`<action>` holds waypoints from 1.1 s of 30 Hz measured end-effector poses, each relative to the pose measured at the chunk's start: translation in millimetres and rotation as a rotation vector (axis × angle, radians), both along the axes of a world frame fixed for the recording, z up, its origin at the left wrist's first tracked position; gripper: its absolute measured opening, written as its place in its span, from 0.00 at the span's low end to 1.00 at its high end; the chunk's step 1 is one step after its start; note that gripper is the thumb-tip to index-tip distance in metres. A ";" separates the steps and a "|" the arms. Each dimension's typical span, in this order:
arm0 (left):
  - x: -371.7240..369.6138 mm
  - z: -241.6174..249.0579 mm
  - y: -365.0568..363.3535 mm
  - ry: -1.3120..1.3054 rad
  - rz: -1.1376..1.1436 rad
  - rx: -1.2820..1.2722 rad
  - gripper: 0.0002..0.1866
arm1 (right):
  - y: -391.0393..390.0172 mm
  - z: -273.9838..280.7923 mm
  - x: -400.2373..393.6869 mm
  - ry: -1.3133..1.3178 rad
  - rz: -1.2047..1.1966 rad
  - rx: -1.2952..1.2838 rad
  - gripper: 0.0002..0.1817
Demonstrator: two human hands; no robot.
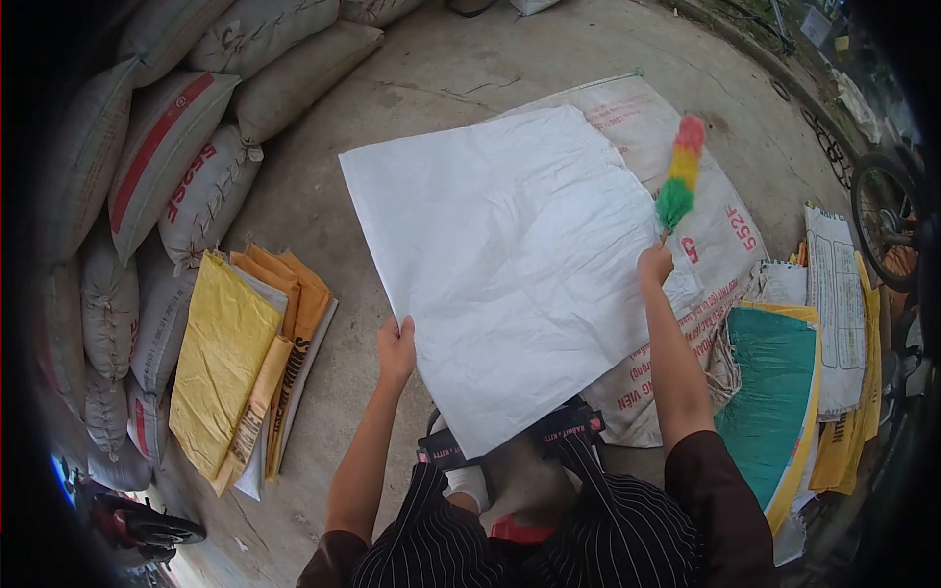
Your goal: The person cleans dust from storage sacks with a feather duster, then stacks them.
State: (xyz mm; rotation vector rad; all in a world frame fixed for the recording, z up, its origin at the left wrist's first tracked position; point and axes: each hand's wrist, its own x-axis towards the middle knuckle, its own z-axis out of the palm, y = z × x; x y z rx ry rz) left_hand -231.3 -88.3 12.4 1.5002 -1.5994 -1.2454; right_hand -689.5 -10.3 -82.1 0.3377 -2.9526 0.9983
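A white woven sack (510, 265) is spread in front of me, its near corner reaching my knees. At its left edge, my left hand (396, 348) is closed on the sack, thumb on top. My right hand (655, 265) is wrapped round the thin handle of a duster (678, 181) with pink, yellow and green bands. The duster's fluffy head points away from me, past the right edge of the white sack. Underneath lies a printed sack (720, 211) with red lettering, partly covered by the white one.
Filled sacks (176, 147) are piled at the left. Folded yellow sacks (230, 353) lie on the concrete floor (323, 412) beside me. A green sack (769, 377) and more flat sacks (838, 314) are at the right, near a wheel (887, 220).
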 end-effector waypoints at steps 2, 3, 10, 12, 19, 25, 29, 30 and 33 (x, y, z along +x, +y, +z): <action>-3.0 3.2 -1.1 0.011 -0.011 0.008 0.12 | 11.5 7.3 19.7 -0.011 0.087 -0.083 0.18; -3.3 -1.3 -1.6 0.037 0.005 -0.001 0.12 | 22.0 13.6 34.5 -0.020 0.173 -0.164 0.19; -20.7 17.0 2.1 0.174 0.033 0.096 0.13 | 125.0 52.0 141.6 -0.169 0.673 0.112 0.16; -30.0 26.6 0.7 0.196 0.012 0.102 0.13 | 146.5 47.6 160.0 -0.198 0.655 0.143 0.16; -127.9 77.7 -20.4 0.394 -0.256 0.138 0.15 | 161.1 46.4 183.1 -0.235 0.718 0.343 0.14; -262.6 98.2 -20.3 0.338 -0.427 0.130 0.37 | 188.7 -1.5 147.6 -0.714 0.478 -0.316 0.18; -326.7 83.4 -7.5 0.182 -0.496 0.156 0.40 | 210.2 10.9 89.0 -1.799 0.564 -1.298 0.29; -343.4 72.1 -3.9 0.114 -0.484 0.089 0.41 | 210.3 23.3 76.2 -1.685 0.645 -1.434 0.33; -378.7 57.9 11.2 -0.002 -0.489 -0.011 0.42 | 198.3 63.8 63.8 -1.162 0.336 -1.291 0.40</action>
